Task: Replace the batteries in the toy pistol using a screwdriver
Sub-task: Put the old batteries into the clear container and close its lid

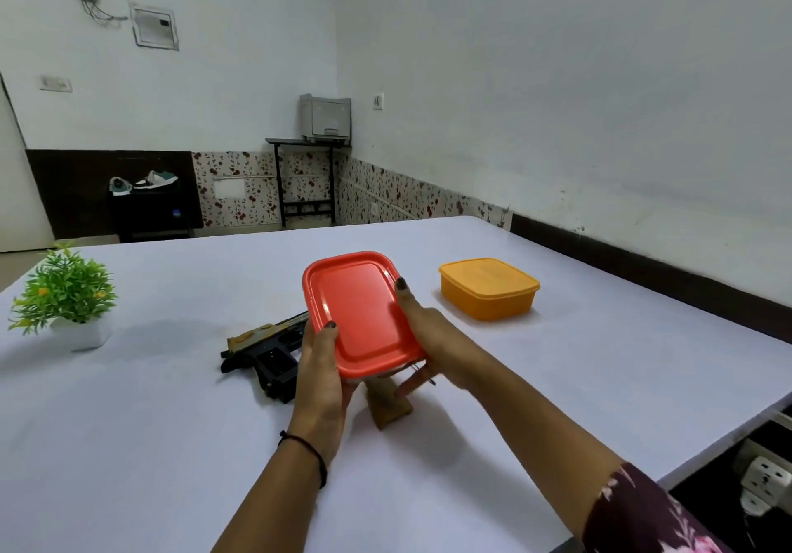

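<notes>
**Both hands on red box, pistol flat on table**

Around you: orange box (488, 291), lid on, at 2 o'clock from your hands, well apart. Potted plant (64, 291) far out at 9 o'clock. A brown wooden piece (388, 402) sits on the table right under the red box (364, 316), partly hidden (can't tell what it is). The red box and your left hand (319, 376) cover the pistol's far end.

Grip: left thumb lies on the lid's near-left edge and the fingers go underneath, out of sight. Your right hand (433, 338) clamps the right edge, thumb on top, fingers below with one showing under the box. The box is off the table, lid tilted toward you.

Toy pistol (265, 355): black and gold, flat on its side just left of your left hand, at 9 o'clock. Its long axis runs 8 to 2 o'clock, with the handle pointing to about 5 o'clock.

Surface: white table (600, 381). Room: white walls, floral band low down, printer (325, 117) on a black stand (306, 179) at 12 o'clock, shoes (143, 181) on a dark cabinet at 10 o'clock.
</notes>
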